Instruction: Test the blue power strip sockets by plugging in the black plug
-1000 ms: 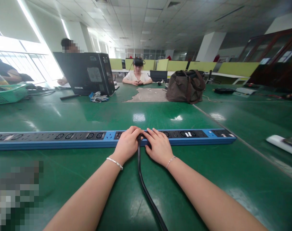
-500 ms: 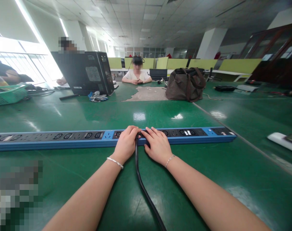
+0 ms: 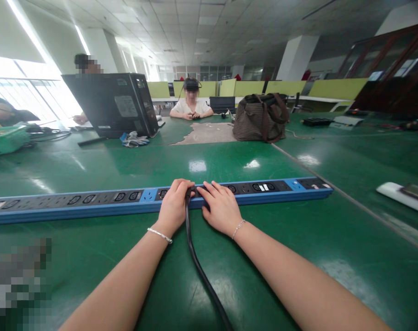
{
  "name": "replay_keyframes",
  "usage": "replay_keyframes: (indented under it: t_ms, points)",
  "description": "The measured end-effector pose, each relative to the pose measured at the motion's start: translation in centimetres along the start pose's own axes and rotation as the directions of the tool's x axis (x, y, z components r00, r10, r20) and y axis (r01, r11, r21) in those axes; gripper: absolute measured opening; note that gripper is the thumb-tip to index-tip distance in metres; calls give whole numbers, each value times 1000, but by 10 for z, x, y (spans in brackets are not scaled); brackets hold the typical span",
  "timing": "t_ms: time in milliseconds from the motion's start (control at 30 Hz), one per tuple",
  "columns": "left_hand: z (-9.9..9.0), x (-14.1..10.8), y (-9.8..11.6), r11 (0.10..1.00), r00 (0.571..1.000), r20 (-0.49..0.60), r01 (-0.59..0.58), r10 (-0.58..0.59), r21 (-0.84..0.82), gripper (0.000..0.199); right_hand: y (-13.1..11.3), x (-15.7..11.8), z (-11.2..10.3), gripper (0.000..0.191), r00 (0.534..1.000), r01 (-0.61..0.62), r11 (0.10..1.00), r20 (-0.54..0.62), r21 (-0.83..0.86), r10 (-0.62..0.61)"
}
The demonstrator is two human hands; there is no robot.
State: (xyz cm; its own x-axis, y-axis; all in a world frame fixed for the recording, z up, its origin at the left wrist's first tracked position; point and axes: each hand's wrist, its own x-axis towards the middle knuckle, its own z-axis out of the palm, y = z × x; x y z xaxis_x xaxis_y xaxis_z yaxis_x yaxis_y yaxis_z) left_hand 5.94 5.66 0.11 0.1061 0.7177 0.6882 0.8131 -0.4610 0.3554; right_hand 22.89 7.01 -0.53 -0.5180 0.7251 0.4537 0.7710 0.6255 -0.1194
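Observation:
A long blue and black power strip (image 3: 105, 198) lies across the green table. My left hand (image 3: 176, 202) is closed round the plug end of a thick black cable (image 3: 198, 266) at the middle of the strip. The plug itself is mostly hidden by the fingers. From there the cable runs down toward the bottom edge. Just right of it, my right hand (image 3: 221, 207) rests on the strip with its fingers spread, holding nothing.
Beyond the strip are a black computer case (image 3: 115, 105), gloves (image 3: 134, 139) and a brown bag (image 3: 260, 117). A person (image 3: 191, 108) sits across the table. A green basket (image 3: 8, 140) stands left; a white device (image 3: 398, 195) lies right.
The whole view has shifted slightly, so the strip and the things beyond appear a little further left. Both hands keep their places on the strip.

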Motion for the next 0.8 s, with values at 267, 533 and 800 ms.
replay_keyframes:
  t_ms: [267,533,800]
  points:
    - [1,1,0,1000,1000,-27,-1,1,-14,20,1,0,4,55,1000,-8,1000,-10,25,8]
    - [3,-1,-3,1000,999,-34,-20,20,0,21,0,0,2,54,1000,-14,999,-9,34,15]
    - [6,0,-2,998,988,-149,-38,44,43,16,1,0,2,54,1000,-4,999,-10,35,4]
